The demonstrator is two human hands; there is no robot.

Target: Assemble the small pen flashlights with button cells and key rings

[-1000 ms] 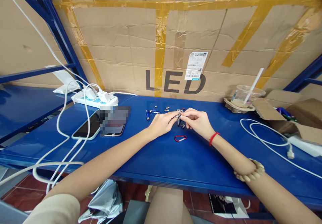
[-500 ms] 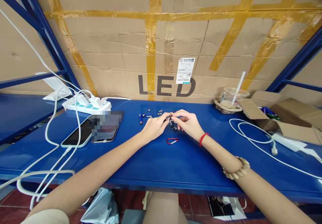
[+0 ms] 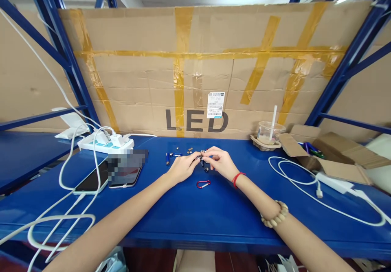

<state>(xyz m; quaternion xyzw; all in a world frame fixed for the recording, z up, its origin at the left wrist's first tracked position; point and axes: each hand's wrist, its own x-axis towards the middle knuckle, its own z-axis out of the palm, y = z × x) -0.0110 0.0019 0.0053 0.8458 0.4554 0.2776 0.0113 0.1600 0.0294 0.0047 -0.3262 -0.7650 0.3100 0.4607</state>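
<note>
Both of my hands meet over the middle of the blue shelf (image 3: 195,219). My left hand (image 3: 181,168) and my right hand (image 3: 220,163) each pinch one end of a small dark metal part (image 3: 200,157), held just above the shelf. A red carabiner (image 3: 203,184) lies on the shelf just in front of my hands. Behind them lie a small blue cylinder (image 3: 167,158) and several small button cells (image 3: 190,151). My right wrist wears a red string and a bead bracelet.
Two phones (image 3: 105,176) lie left of my hands with white cables and a power strip (image 3: 105,143) behind. A plastic cup with a straw (image 3: 266,132) stands at the back right. Cardboard pieces and a white cable (image 3: 305,182) lie right. A taped cardboard sheet (image 3: 195,72) forms the back wall.
The camera has tilted upward, so the shelf and hands sit lower in view. My hands stay together on the small part, their grip unchanged.
</note>
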